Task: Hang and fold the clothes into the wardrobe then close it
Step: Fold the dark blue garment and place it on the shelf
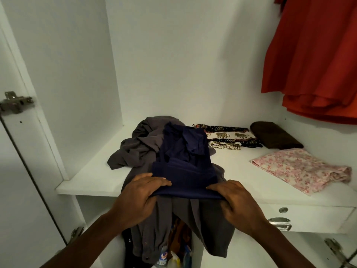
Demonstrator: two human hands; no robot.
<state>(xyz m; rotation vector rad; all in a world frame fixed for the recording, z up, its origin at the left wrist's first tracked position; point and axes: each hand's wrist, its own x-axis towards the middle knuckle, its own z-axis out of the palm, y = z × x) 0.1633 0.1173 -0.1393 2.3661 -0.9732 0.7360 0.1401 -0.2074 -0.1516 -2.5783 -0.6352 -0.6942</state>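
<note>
Hands: left hand point(141, 192) and right hand point(237, 202), apart, each pinching the navy top's point(183, 171) near edge at the shelf point(92, 176) front.
Navy top: part-folded, on the grey shirt point(139, 149), mid-shelf.
Done: folded cloths point(295, 167) on the shelf's right; red dress point(313, 55) hanging above it.
Left: probably this fold, the grey shirt, closing up.

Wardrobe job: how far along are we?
Done: red garment hangs at right; elephant-print cloth, brown cloth and pink floral cloth lie folded on the shelf. In hand: left hand and right hand grip the navy garment at its near fold. Left: grey shirt beneath lies crumpled, draping off the shelf; door open.
</note>
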